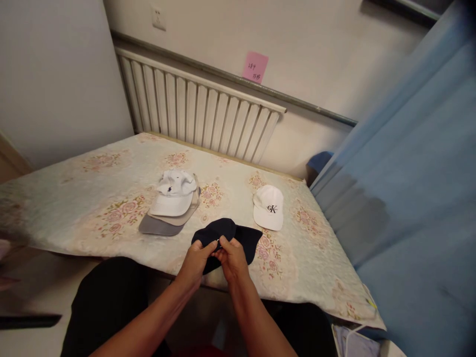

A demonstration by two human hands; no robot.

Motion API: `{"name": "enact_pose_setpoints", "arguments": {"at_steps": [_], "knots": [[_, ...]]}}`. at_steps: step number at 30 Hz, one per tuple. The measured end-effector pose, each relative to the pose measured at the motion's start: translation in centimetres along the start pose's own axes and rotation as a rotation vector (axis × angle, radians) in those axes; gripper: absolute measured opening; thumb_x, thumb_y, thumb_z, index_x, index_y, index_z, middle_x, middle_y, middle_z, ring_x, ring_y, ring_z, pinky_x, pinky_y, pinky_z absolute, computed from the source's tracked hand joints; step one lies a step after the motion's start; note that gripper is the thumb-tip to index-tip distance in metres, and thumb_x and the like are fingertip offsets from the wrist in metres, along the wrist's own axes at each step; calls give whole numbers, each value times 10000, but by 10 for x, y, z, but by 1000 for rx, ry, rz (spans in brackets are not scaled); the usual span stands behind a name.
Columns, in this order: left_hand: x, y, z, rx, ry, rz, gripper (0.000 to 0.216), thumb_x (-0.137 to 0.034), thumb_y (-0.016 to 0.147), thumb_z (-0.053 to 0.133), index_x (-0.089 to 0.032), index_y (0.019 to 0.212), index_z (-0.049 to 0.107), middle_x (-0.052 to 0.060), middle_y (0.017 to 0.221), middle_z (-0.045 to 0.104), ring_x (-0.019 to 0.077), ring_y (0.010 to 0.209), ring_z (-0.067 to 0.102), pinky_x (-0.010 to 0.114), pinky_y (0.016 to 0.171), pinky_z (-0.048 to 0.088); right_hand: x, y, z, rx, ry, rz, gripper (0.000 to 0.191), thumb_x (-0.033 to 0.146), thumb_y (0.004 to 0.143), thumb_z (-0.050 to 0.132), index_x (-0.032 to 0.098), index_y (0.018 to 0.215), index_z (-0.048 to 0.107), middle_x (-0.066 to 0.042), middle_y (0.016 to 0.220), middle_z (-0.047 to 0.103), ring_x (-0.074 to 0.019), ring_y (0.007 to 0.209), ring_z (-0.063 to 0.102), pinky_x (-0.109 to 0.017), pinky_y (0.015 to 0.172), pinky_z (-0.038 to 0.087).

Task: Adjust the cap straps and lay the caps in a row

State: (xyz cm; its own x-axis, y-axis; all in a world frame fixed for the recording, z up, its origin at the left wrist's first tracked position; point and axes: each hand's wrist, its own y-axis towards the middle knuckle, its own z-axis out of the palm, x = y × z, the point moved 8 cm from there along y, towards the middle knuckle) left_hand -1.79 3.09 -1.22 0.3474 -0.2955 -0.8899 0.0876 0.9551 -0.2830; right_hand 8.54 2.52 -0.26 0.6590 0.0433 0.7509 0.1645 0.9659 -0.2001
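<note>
A dark navy baseball cap (pixel 247 238) is held at the front edge of the table, its brim pointing right. My left hand (pixel 196 258) pinches the cap from the left, thumb on top. Close beside it, my right hand (pixel 232 255) pinches the same cap, and the two thumbs nearly meet at a small shiny spot on its strap. To the left lies a stack of caps: a white cap (pixel 174 193) with a small dark logo on top, a beige cap (pixel 180 217) under it, and a grey cap (pixel 161 226) lowest. A white cap with "CK" lettering (pixel 268 206) rests to the right.
A floral cloth covers the table (pixel 223 173). Behind it are a white radiator (pixel 201 109) and a wall with a pink note (pixel 255 67). A blue curtain (pixel 409 198) hangs along the right. A blue object (pixel 320 161) shows at the far right corner.
</note>
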Motion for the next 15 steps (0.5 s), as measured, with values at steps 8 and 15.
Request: {"name": "enact_pose_setpoints", "arguments": {"at_steps": [8,15], "knots": [[-2,-2,0,-3,18,-2,339,-382,630,760,-168,702,507,-50,581,583,112,545,543,238,558,418,-3,1,-4,-8,-64,18,255,260,593,807,119,736,649,4,597,637,-88,484,545,-216,493,466],[-3,-5,1,1,16,-29,330,-372,627,759,-174,691,503,-56,567,579,107,540,540,227,549,418,-6,4,-8,-10,-76,-7,230,258,609,787,122,727,643,2,592,637,-86,465,530,-220,476,446]]}}
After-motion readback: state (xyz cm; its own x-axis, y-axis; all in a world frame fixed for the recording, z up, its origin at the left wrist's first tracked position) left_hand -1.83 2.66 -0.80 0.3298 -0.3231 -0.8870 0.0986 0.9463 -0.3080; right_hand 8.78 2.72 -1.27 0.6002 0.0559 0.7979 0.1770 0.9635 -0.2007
